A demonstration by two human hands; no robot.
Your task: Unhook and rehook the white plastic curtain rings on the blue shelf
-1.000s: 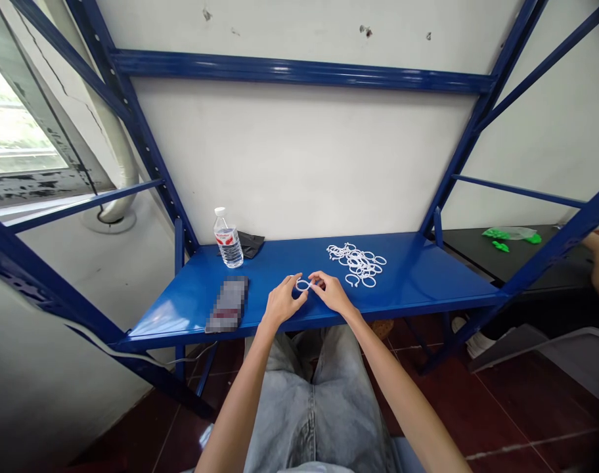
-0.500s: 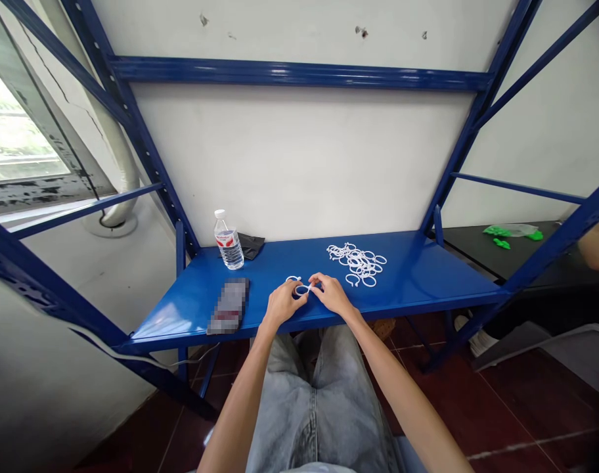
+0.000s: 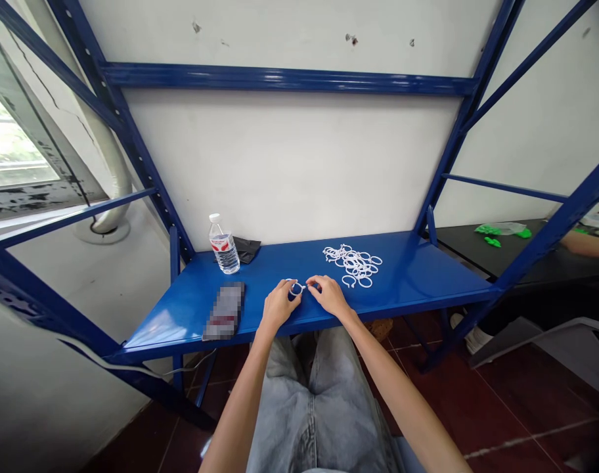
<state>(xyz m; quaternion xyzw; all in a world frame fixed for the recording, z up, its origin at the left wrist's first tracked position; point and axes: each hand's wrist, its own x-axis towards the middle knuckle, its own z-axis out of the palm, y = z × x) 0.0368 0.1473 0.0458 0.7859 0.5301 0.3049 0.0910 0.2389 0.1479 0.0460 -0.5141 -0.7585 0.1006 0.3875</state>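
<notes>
A thin white plastic ring [image 3: 302, 288], like a shower curtain ring, is held just above the front part of the blue shelf [image 3: 260, 309]. My left hand [image 3: 278, 305] is closed on its left side, thumb below and fingers above. At the ring's right end are the thumb and forefinger of my right hand [image 3: 329, 295], pinched close together; the exact contact is too small to see clearly. To the right lies a loose pile of similar white rings [image 3: 357, 263], several of them with small knobs at an open gap.
A water bottle [image 3: 224, 244] stands at the back left, beside a black pouch [image 3: 246, 249]. A blurred dark flat object [image 3: 224, 311] lies at the front left. Blue uprights flank the shelf. Another person's arm [image 3: 588, 244] and green pieces [image 3: 491, 242] are at a black table, right.
The ring between my hands has shifted slightly left, toward my left fingers. A second white arc behind those fingers shows less now. The whole view has turned a little.
</notes>
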